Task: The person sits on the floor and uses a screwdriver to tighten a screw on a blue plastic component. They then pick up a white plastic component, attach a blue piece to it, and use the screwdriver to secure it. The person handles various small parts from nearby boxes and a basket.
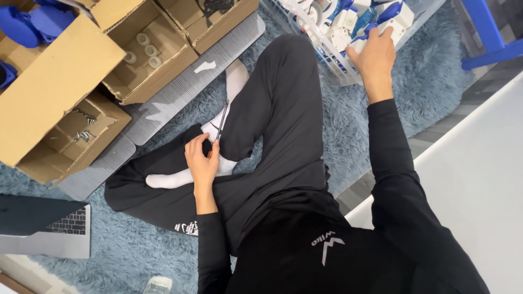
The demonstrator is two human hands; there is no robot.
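I sit cross-legged on a blue shaggy rug in black trousers and white socks. My left hand rests by my ankle and grips a thin screwdriver with an orange handle, its shaft pointing away from me. My right hand reaches forward into a clear plastic basket and closes on a white and blue plastic part among several similar ones.
Open cardboard boxes stand at the left, one with small white cylinders, one with loose screws. Blue plastic pieces lie top left. A laptop sits bottom left. A blue frame is top right, a white surface on the right.
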